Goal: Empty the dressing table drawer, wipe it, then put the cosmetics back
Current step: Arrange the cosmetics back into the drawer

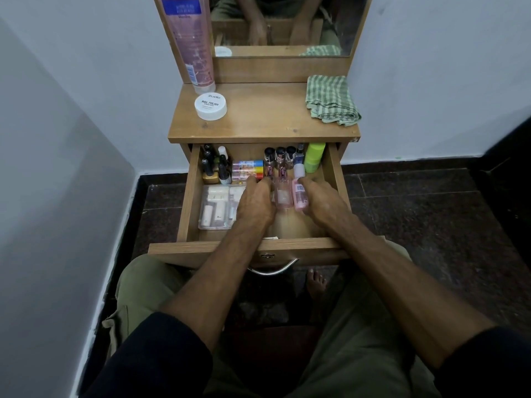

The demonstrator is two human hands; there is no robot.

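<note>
The wooden drawer is pulled out and holds cosmetics. Dark nail polish bottles stand at its back left, coloured lip balm tubes lie beside them, and small bottles and a green container line the back right. A clear plastic box of white items lies at the left. My left hand rests beside a clear pink bottle, fingers reaching toward the back. My right hand touches a pink bottle with a white cap; whether it grips is unclear.
On the tabletop stand a white nail polish remover tub, a tall pink tube and a folded green checked cloth. A mirror rises behind. White walls close in on the left and right; the floor is dark tile.
</note>
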